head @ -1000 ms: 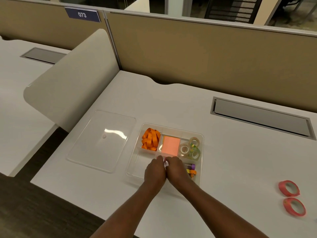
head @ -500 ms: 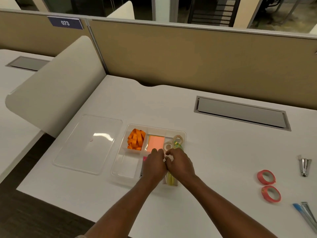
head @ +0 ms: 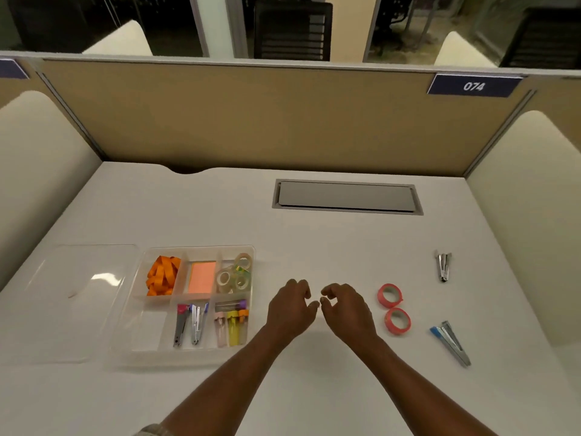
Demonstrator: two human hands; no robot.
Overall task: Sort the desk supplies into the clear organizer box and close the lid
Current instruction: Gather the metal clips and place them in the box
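Observation:
The clear organizer box [head: 255, 272] sits left of centre on the white desk. It holds orange bands [head: 162, 275], a pink sticky-note pad [head: 202, 277], clear tape rolls [head: 234, 275], two staple removers [head: 188, 324] and several highlighters [head: 232, 325]. Its clear lid [head: 72, 297] lies flat to the left. My left hand [head: 290, 306] and my right hand [head: 345, 306] hover side by side over bare desk right of the box, fingers curled and apart, holding nothing. Two red tape rolls [head: 393, 308] lie just right of my right hand. A silver staple remover [head: 443, 265] and a blue-tipped one [head: 451, 343] lie farther right.
A grey cable hatch [head: 345, 196] is set into the desk at the back. A tan partition [head: 251, 121] closes the far side, and cream side panels [head: 531, 215] flank the desk left and right.
Both hands have left the box and moved right over the desk; the small item they were handling is no longer in them. The view has swung right, showing more supplies.

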